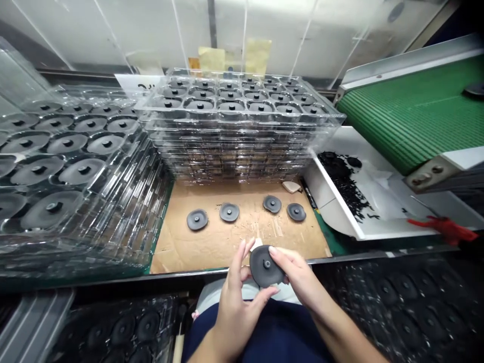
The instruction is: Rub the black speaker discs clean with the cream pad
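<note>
Both my hands hold one black round disc (264, 265) with a small hub in its middle, just in front of the table's near edge. My left hand (236, 297) pinches its left and lower rim between thumb and fingers. My right hand (297, 275) grips its right side, with the thumb on top. Several more black discs (229, 212) lie in a row on the brown cardboard sheet (212, 242) beyond my hands.
A stack of clear trays (234, 131) filled with black discs stands behind the cardboard. Another tray stack (64, 171) fills the left. At right are a white bin (340, 222) with black scraps, a green conveyor belt (416, 111) and red-handled cutters (446, 227). Dark trays (397, 302) sit below.
</note>
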`<state>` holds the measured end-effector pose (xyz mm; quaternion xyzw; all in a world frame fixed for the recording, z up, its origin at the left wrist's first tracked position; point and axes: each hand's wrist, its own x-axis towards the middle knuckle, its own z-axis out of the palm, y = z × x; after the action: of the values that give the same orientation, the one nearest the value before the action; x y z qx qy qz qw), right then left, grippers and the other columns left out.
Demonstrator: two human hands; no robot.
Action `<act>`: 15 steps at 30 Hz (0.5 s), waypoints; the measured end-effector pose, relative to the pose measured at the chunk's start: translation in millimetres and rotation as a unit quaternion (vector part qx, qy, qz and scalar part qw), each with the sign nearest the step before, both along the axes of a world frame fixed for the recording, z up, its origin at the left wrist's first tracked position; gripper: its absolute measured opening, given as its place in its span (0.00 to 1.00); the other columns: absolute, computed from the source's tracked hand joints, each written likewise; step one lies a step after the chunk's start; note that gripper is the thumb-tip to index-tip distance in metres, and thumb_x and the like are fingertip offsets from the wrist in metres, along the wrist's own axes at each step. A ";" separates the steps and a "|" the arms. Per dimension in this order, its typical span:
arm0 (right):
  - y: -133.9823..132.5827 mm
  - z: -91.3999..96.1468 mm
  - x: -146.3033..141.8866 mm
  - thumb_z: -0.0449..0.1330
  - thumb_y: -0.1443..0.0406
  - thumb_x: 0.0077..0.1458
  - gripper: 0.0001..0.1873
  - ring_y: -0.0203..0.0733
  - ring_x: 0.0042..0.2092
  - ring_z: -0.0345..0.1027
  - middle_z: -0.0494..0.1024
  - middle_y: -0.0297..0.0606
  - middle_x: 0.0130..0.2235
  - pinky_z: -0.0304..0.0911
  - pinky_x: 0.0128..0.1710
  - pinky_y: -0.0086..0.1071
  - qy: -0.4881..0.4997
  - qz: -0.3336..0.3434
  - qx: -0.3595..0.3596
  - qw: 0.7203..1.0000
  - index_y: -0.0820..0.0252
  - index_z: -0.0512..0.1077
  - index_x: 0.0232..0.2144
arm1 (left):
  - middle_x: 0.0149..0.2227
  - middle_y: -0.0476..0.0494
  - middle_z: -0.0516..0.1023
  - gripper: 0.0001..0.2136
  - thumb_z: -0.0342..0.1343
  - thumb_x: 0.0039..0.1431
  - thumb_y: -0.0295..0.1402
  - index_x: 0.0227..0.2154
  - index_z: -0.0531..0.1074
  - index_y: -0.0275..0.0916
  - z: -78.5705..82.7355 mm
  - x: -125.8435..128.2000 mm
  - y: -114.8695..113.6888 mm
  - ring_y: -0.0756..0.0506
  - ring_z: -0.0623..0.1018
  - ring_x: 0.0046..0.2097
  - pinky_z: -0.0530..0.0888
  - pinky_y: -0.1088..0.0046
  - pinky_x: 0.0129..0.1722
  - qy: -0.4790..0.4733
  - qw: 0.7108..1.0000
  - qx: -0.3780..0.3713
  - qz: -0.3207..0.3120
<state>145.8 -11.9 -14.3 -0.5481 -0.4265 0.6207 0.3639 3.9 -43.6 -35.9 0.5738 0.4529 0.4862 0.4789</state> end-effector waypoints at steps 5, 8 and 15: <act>-0.5 -5.9 -5.5 0.54 0.41 0.48 0.29 0.27 0.20 0.44 0.57 0.26 0.19 0.41 0.17 0.26 0.015 0.014 -0.034 0.999 0.62 0.67 0.24 | 0.55 0.42 0.70 0.38 0.62 0.50 0.31 0.60 0.47 0.53 -4.4 -2.6 2.6 0.42 0.75 0.51 0.76 0.64 0.47 -0.032 0.999 -0.038 0.018; -5.0 -13.7 -2.6 0.53 0.42 0.51 0.27 0.27 0.19 0.45 0.57 0.24 0.18 0.43 0.18 0.25 0.017 0.017 -0.031 0.999 0.61 0.65 0.24 | 0.54 0.43 0.71 0.35 0.61 0.51 0.31 0.59 0.51 0.53 -5.7 -0.9 4.2 0.43 0.77 0.49 0.77 0.67 0.45 -0.053 0.995 -0.068 0.044; -19.0 -39.8 24.8 0.52 0.55 0.61 0.18 0.26 0.18 0.55 0.65 0.25 0.21 0.56 0.19 0.23 -0.024 -0.022 -0.040 0.999 0.64 0.67 0.27 | 0.57 0.42 0.68 0.30 0.57 0.54 0.32 0.58 0.53 0.54 -18.6 11.9 8.7 0.44 0.78 0.43 0.77 0.66 0.43 -0.005 0.998 -0.064 -0.004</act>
<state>170.6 -30.9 -54.1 -0.5862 -0.3980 0.6156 0.3449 15.8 -34.9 -54.6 0.5414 0.4779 0.4572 0.5192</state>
